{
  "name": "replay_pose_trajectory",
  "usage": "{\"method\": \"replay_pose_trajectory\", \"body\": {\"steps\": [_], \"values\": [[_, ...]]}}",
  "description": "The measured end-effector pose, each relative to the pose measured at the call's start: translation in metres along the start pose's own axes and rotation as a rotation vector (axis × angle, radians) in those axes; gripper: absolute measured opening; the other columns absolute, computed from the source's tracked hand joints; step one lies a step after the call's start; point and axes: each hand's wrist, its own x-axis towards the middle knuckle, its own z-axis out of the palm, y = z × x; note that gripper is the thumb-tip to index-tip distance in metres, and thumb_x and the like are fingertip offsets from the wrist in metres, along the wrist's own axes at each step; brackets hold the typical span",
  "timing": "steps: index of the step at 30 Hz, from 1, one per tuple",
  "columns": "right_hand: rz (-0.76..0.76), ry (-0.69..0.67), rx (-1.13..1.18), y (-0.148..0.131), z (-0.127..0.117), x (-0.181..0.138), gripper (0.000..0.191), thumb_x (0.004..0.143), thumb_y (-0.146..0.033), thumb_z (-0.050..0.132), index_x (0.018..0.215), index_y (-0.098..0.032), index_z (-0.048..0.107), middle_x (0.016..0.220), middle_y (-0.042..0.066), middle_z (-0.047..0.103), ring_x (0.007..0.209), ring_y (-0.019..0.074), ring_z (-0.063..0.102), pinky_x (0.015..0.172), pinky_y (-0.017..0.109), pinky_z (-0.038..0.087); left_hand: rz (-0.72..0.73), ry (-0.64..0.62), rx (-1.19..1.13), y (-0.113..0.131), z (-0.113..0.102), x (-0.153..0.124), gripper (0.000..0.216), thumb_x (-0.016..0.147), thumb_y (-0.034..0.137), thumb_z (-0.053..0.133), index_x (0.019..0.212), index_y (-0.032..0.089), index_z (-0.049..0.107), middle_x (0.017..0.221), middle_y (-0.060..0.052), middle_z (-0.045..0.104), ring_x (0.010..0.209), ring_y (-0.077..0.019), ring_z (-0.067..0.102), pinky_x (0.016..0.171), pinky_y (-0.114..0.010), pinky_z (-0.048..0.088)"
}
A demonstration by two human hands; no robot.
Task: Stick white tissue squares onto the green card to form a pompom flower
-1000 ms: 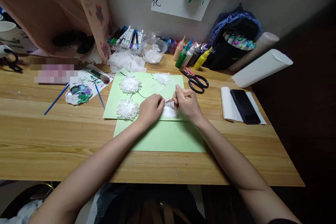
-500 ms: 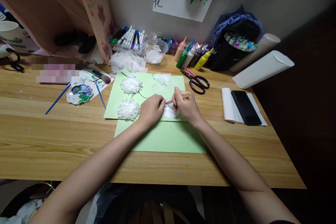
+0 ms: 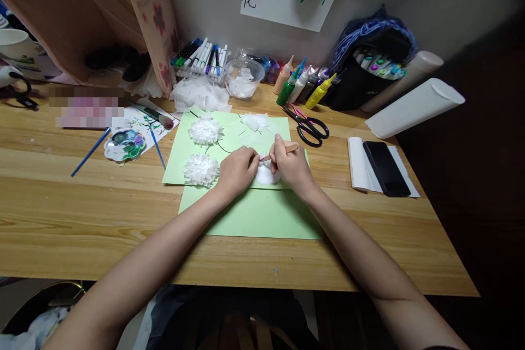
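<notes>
My right hand (image 3: 290, 163) is closed around a slim wooden stick (image 3: 292, 148), its tip slanting down toward the fingers of my left hand. Those fingers are curled together; whatever my left hand (image 3: 240, 168) pinches is too small to make out. Below the stick lies a round white paper piece (image 3: 267, 175), partly covered by both hands. They rest over a green sheet (image 3: 174, 167). To the left on it are two ruffled white paper flowers, an upper flower (image 3: 205, 131) and a lower flower (image 3: 200, 169). Thin white paper pieces (image 3: 254, 122) lie near its top edge.
Black-handled scissors (image 3: 309, 130) lie right of the sheet. Paint bottles (image 3: 289, 90), markers (image 3: 205, 57) and a clear bowl (image 3: 245, 79) stand behind. A paint palette (image 3: 125, 145) and brushes are left; a phone (image 3: 385, 168) lies right. A second green sheet (image 3: 254, 213) is in front.
The view has shifted very slightly. Both hands and the stick keep nearly the same place over the round paper piece.
</notes>
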Motion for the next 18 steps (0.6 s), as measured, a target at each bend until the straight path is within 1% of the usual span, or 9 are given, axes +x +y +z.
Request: {"method": "replay_pose_trajectory", "body": {"steps": [5, 11, 18], "values": [[0.005, -0.035, 0.010, -0.0013, -0.0039, -0.0002, 0.056, 0.092, -0.050, 0.037, 0.046, -0.020, 0.044, 0.035, -0.003, 0.046, 0.036, 0.0097, 0.046, 0.047, 0.024, 0.037, 0.005, -0.002, 0.006, -0.0005, 0.0003, 0.0011, 0.022, 0.092, 0.030, 0.038, 0.083, 0.021, 0.056, 0.085, -0.003, 0.062, 0.080, -0.0174, 0.057, 0.061, -0.029, 0.034], [-0.018, -0.026, 0.007, -0.0040, -0.0053, -0.0004, 0.056, 0.092, -0.050, 0.037, 0.045, -0.020, 0.043, 0.035, -0.003, 0.045, 0.037, 0.0099, 0.046, 0.049, 0.024, 0.037, 0.005, -0.001, -0.001, -0.0017, 0.0012, 0.0005, 0.023, 0.092, 0.030, 0.038, 0.083, 0.021, 0.056, 0.085, -0.002, 0.063, 0.080, -0.0174, 0.057, 0.062, -0.029, 0.034], [-0.030, -0.053, -0.025, -0.0041, -0.0035, -0.0015, 0.056, 0.092, -0.051, 0.037, 0.045, -0.020, 0.043, 0.036, -0.003, 0.046, 0.039, 0.0102, 0.048, 0.051, 0.024, 0.038, -0.001, -0.015, 0.005, -0.0001, -0.0005, -0.0001, 0.024, 0.093, 0.031, 0.037, 0.083, 0.021, 0.056, 0.086, -0.003, 0.063, 0.081, -0.0177, 0.057, 0.062, -0.029, 0.036]]}}
